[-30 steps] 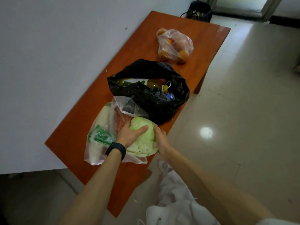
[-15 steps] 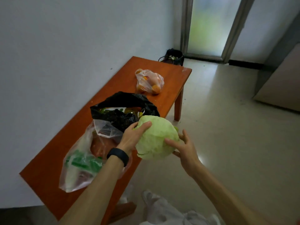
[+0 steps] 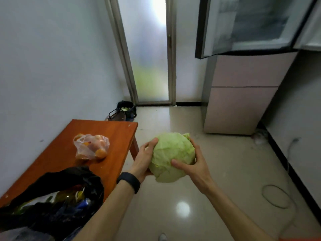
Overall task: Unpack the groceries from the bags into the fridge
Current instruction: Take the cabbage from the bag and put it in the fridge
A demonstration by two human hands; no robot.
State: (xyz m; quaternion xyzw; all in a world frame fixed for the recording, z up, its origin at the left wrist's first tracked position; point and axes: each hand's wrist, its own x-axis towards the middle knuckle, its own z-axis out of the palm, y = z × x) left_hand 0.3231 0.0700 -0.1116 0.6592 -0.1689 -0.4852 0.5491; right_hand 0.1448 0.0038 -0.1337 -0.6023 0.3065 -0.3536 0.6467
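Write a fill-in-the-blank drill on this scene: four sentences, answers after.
1. The left hand and right hand hold a round pale green ____.
2. The clear plastic bag of oranges lies on the orange-brown wooden ____.
3. The tall pale pink fridge has its upper door ____.
4. A black band sits on the ____ wrist.

Answers: cabbage; table; open; left.

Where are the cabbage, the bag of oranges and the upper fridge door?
cabbage point(image 3: 173, 153), head view, middle of its pale green front.
bag of oranges point(image 3: 90, 147), head view, clear plastic over the fruit.
upper fridge door point(image 3: 246, 23), head view, middle of its glossy panel.
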